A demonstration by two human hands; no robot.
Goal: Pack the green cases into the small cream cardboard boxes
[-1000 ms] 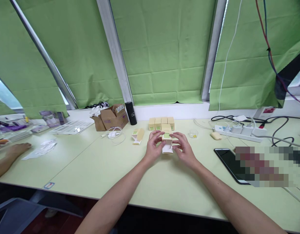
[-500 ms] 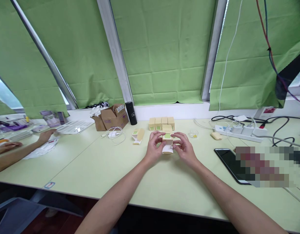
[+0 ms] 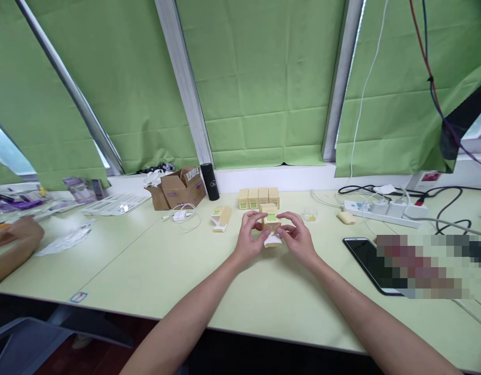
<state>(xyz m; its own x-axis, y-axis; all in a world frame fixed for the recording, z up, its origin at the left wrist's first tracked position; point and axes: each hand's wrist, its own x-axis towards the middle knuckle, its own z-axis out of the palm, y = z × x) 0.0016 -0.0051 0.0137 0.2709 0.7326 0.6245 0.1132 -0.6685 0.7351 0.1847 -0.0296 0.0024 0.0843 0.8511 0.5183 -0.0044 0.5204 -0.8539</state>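
Observation:
Between my two hands is a small tan cardboard box (image 3: 272, 225) with a green label and a white inside; its near end flap hangs open toward me. My left hand (image 3: 249, 235) is closed on the box's left side, thumb and fingers bent around it. From the right, my right hand (image 3: 297, 237) pinches the other side, its thumb near the open flap. Another small tan box (image 3: 221, 219) lies to the left with its white flap open. Behind the hands, several closed tan boxes (image 3: 259, 198) stand in a row.
A brown carton (image 3: 181, 192), a black cylinder (image 3: 210, 182) and a white charger (image 3: 181, 215) are at the back left. On the right lie a power strip (image 3: 381, 213), a phone (image 3: 371, 263) and cables. A co-worker's hand (image 3: 27, 232) is at the far left.
The flaps at the box's near end have folded partly inward between my thumbs. The co-worker's outstretched hand has drawn back to the left.

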